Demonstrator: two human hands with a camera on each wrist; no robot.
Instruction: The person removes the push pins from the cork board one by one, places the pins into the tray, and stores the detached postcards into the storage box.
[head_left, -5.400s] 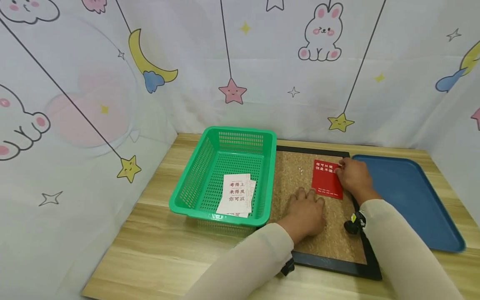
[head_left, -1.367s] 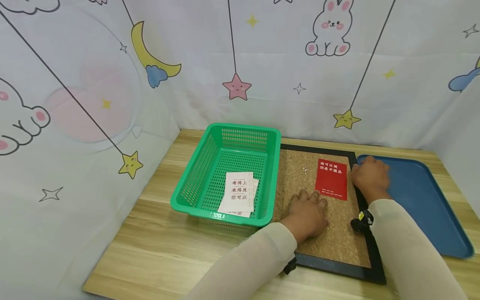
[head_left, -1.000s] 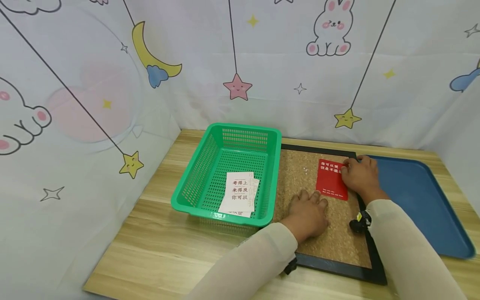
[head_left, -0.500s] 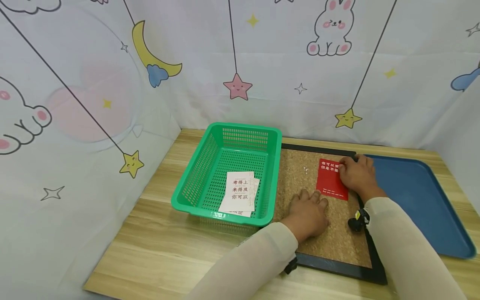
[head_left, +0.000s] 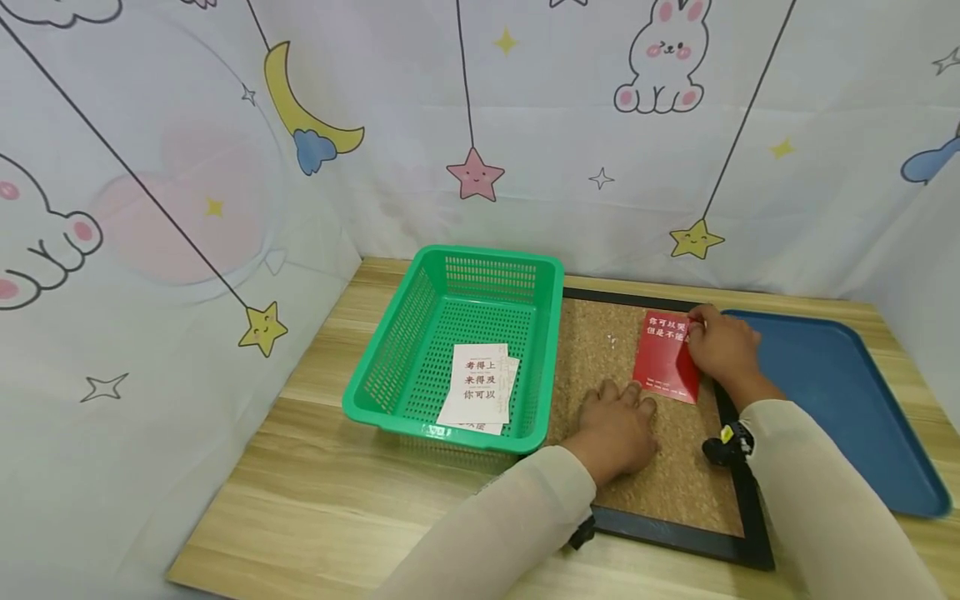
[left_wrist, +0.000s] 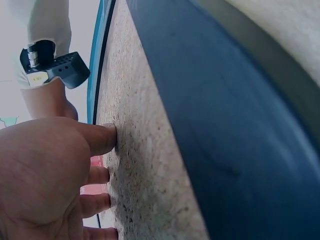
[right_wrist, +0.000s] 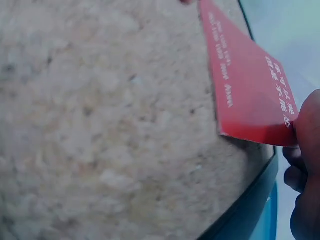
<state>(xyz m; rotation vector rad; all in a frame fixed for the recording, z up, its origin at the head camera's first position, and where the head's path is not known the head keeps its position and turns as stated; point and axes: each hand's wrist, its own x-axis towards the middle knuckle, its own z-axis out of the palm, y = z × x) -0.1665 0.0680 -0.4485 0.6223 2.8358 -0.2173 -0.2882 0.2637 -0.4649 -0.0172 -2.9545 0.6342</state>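
Note:
A red card [head_left: 660, 363] with white characters lies at the upper right of a black-framed cork board [head_left: 637, 492]. My right hand [head_left: 724, 343] pinches its right edge between thumb and fingers. In the right wrist view the card [right_wrist: 245, 82] tilts up off the cork on the side by the thumb [right_wrist: 311, 125], while its opposite edge stays low against the board. My left hand [head_left: 617, 425] rests on the cork just below the card, fingertips pressed down and fingers spread. The left wrist view shows those fingertips [left_wrist: 100, 202] touching the cork.
Left of the board stands a green perforated basket [head_left: 442, 432], overlapping the board's left side. Several white printed cards [head_left: 480, 383] lie in it. A blue tray [head_left: 832, 392] sits to the right, under my right forearm. Behind the wooden table [head_left: 315, 500] hangs a patterned cloth [head_left: 525, 108].
My right hand, off the card 1.4 seconds ago, has come back to its right edge. Since half a second ago that side of the card has lifted. The left hand has stayed put.

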